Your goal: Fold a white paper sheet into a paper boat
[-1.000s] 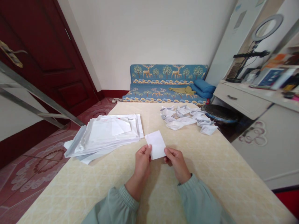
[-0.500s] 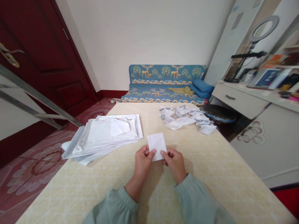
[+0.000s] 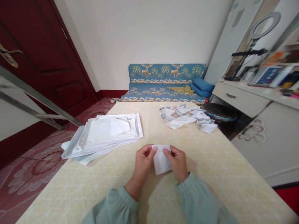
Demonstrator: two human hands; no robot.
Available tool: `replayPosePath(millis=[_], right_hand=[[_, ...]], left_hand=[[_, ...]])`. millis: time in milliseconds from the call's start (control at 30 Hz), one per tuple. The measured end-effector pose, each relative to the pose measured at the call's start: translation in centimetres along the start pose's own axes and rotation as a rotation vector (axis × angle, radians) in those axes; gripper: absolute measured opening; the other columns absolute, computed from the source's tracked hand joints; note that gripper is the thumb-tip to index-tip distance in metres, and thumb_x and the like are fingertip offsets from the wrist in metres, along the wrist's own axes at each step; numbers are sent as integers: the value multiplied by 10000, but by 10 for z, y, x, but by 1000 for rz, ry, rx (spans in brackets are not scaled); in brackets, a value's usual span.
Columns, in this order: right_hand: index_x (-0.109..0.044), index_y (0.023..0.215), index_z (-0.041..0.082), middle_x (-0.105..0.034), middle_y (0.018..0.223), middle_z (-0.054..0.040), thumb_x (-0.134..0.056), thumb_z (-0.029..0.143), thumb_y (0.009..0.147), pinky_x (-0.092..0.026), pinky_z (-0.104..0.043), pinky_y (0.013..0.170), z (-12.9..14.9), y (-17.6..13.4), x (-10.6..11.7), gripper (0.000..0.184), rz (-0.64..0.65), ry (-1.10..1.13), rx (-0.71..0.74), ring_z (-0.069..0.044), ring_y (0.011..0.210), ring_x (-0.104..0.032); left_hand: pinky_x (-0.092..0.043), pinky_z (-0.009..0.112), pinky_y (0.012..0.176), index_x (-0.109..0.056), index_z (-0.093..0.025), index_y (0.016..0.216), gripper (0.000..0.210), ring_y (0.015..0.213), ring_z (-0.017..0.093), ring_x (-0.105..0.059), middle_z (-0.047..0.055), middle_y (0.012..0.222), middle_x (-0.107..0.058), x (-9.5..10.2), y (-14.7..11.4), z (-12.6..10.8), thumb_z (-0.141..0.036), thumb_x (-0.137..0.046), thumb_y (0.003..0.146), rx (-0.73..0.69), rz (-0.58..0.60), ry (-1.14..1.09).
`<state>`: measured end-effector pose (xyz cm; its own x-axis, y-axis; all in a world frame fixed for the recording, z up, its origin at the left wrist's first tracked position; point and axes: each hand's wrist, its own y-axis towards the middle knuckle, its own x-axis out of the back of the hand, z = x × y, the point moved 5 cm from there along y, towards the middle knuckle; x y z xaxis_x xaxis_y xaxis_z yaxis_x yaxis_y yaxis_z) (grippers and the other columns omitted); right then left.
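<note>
A small folded white paper (image 3: 161, 162) is pinched between my two hands over the near middle of the table. My left hand (image 3: 145, 160) grips its upper left edge, thumb on the front face. On the upper right side, my right hand (image 3: 178, 161) holds it the same way, thumb in front and fingers curled behind. The fingertips behind the paper are hidden. Beyond my hands to the right lies a group of folded paper pieces (image 3: 175, 123). Left of my hands is a stack of white paper sheets (image 3: 100, 133), with smaller sheets on top.
The table (image 3: 215, 174) has a pale yellow patterned cover. A blue sofa (image 3: 154, 90) stands beyond its far edge. On the right are a white cabinet (image 3: 243, 96) and a ring light (image 3: 265, 25); a metal ladder (image 3: 39, 93) leans at the left.
The paper has shifted down toward me, so it now hangs below my thumbs instead of standing above them. My fingers have moved to its upper edge.
</note>
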<state>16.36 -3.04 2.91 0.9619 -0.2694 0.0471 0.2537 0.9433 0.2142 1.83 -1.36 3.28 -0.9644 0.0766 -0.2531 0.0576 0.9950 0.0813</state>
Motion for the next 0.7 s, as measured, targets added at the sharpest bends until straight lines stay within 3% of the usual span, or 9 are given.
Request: replayPosePath(millis=[433,700], right_hand=[[-621,634,136,-589,609,-8,-635,367,731,-359,-233,502,2,-5,-9,252,126,59,-66,-126,550,-474],[-639,695,142,-581,627,-2,-632,290,719,-370,-227,535,13,-5,-11,150,175,-4,-22,-123,582,-485]], left_hand=[[-398,200,547,-649,-127,711,207,570,93,-497,-4,624,-607,13,-3,-10,-332,-673,713,-51,-115,131],[-337,202,504,-612,-123,613,194,528,88,-437,-14,550,-523,13,1,-11,-275,-639,731,-16,82,278]])
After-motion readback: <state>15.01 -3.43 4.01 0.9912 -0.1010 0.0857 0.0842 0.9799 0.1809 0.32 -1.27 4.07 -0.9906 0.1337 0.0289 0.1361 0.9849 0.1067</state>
